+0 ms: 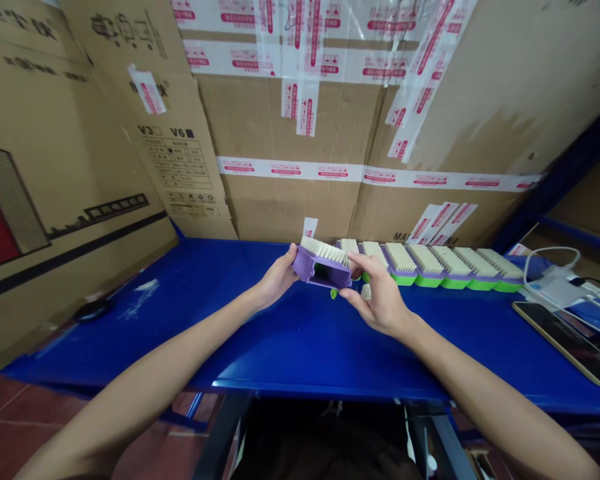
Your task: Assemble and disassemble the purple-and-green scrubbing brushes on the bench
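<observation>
Between my hands, above the blue table, I hold a purple brush block (325, 261) with cream bristles on top. Its hollow side is tilted toward me. My left hand (276, 280) grips its left end, thumb along the upper edge. At the right end, my right hand (384, 301) has its thumb near the lower corner and fingers by the bristles. A small green piece (334, 293) shows just under the block, and a small pale piece (366, 291) lies by my right fingers. Several similar brushes (429, 263) with green bases stand in a row behind my right hand.
The blue table (300, 353) meets tall taped cardboard (290, 133) at its back. On the right lie a phone (570, 340), a white device (550, 287) and looping cables. A black round object (93, 310) sits near the left edge.
</observation>
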Action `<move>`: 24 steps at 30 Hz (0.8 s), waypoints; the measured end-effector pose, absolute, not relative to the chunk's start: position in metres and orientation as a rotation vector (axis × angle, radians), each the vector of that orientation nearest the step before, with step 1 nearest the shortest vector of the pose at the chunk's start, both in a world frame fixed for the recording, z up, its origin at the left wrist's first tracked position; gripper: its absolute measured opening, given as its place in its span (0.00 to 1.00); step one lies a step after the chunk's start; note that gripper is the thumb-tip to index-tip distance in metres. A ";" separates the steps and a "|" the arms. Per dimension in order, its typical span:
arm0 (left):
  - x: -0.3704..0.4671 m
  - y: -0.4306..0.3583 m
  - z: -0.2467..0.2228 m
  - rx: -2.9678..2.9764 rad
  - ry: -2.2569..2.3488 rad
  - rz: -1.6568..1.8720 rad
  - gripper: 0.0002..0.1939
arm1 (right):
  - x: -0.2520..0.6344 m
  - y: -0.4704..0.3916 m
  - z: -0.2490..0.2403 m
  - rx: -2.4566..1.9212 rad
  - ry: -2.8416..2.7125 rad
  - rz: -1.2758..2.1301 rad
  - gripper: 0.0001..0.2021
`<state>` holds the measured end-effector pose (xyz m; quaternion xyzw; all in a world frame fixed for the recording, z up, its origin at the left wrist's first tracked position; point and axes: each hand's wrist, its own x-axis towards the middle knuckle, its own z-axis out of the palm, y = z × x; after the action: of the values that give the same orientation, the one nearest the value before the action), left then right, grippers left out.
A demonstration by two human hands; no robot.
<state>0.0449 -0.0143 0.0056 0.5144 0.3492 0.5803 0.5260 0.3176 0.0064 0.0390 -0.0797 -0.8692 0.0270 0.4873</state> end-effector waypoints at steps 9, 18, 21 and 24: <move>0.039 -0.008 -0.003 1.257 0.882 1.437 0.43 | 0.319 0.008 0.037 -0.219 -2.134 0.036 0.32; 0.034 -0.012 -0.001 1.440 0.845 1.442 0.45 | 0.322 0.012 0.035 -0.313 -2.128 0.027 0.29; 0.034 -0.019 0.008 1.573 0.813 1.373 0.47 | 0.325 0.016 0.034 -0.344 -2.094 0.068 0.29; 0.035 -0.025 0.016 1.650 0.795 1.259 0.45 | 0.326 0.018 0.035 -0.337 -2.092 0.075 0.28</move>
<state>0.0353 -0.0247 0.0159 0.6655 0.3206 0.5078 0.4433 0.3263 0.0183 0.0345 -0.1385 -0.8609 0.0308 0.4886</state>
